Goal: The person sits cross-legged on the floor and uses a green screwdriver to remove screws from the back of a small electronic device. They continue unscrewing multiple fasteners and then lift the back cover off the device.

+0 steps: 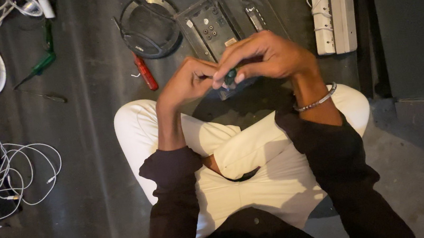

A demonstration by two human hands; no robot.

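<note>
Dark sleeves and crossed legs in white trousers (261, 177) fill the near field; I sit on the floor with a grey mat (95, 164) ahead. Above the knees, my left hand (186, 82) and right hand (268, 54) meet, fingers closed together around a small green-tipped part (230, 75), pinched between the right thumb and fingertips. What the left fingers hold beyond that I cannot tell.

Judgement: the grip is fine-tipped, so I should keep both wrists braced near the knees and turn slowly, lest the part slip.

A metal bracelet (316, 103) sits on the right wrist. Just beyond the hands lies an opened dark device panel (212, 26); a red-handled screwdriver (146, 73) lies left of it, a green-handled one (38, 67) further left. White cable (13, 173) coils at far left, a white power strip (328, 7) at far right.
</note>
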